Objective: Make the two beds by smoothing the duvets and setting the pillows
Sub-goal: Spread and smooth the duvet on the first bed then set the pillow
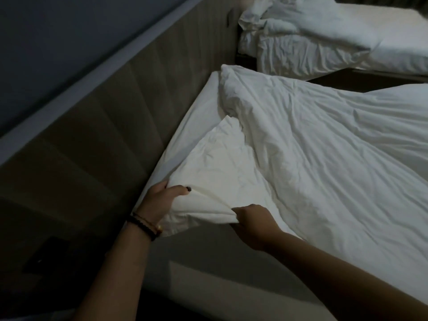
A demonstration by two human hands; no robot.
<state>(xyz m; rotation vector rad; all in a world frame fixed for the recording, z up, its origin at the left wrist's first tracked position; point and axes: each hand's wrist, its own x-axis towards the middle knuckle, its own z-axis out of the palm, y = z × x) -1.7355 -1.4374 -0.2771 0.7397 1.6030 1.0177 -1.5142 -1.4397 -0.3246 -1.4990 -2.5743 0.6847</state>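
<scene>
My left hand (159,200) and right hand (251,220) sit low centre, both on the pillow's (217,172) near edge. Duvet (335,163) spreads right of it across the near bed (196,117). Headboard (97,140) runs along the left; second bed (393,40) lies upper right, with crumpled bedding (289,26) on it.

Both bare forearms reach forward, the left hand (159,200) with thumb spread and fingers hidden, clutching white fabric; the right hand (252,222), just beside it, is fisted on the same cloth, knuckles up. Dark bracelets (146,225) circle the left wrist.
</scene>
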